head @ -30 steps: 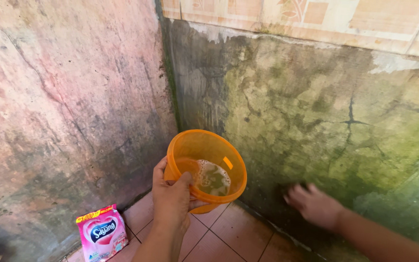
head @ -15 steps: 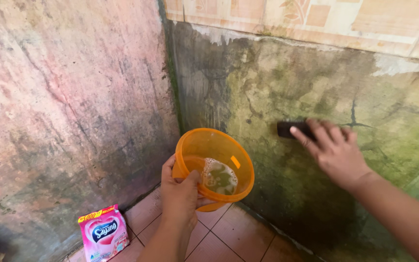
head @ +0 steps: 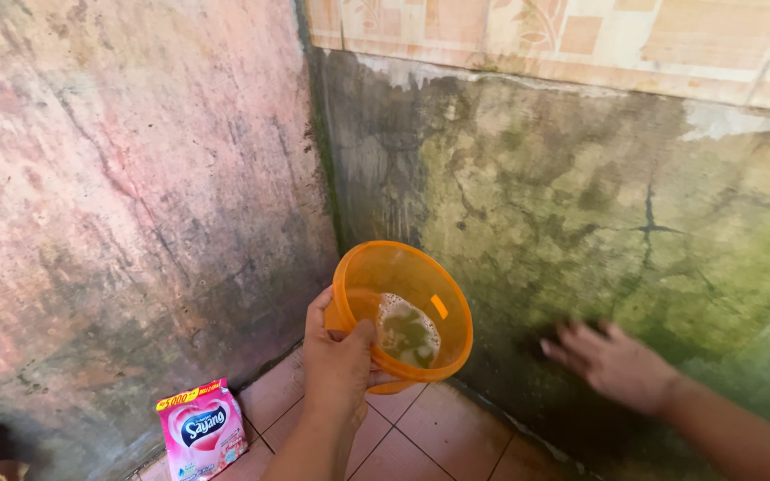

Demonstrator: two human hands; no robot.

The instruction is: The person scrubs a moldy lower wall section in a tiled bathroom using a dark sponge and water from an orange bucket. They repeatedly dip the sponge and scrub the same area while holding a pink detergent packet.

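Two walls meet in a corner and fill most of the view. The right wall (head: 581, 205) is rough plaster, cracked and stained green and black, with a band of patterned tiles (head: 581, 36) along its top. The left wall (head: 118, 196) is blotchy pink and grey, just as rough. Below them lies a floor (head: 421, 436) of smooth reddish square tiles.

The right hand (head: 612, 361) has dropped since half a second ago: then it was up near the crack, pressing a dark brush to the wall; now it sits low on the dark, wet patch, fingers spread and blurred. Something dark shows under the fingers, but whether it grips the brush I cannot tell.

The bowl (head: 403, 303) is round, see-through orange plastic, tilted toward the camera, with a little foamy greenish water at the bottom. It has hardly moved. It hangs above the floor, just in front of the corner.

The left hand (head: 339, 361) is closed on the bowl's near rim, thumb inside and fingers under.

A small pink glossy sachet (head: 202, 429) leans at the foot of the left wall.
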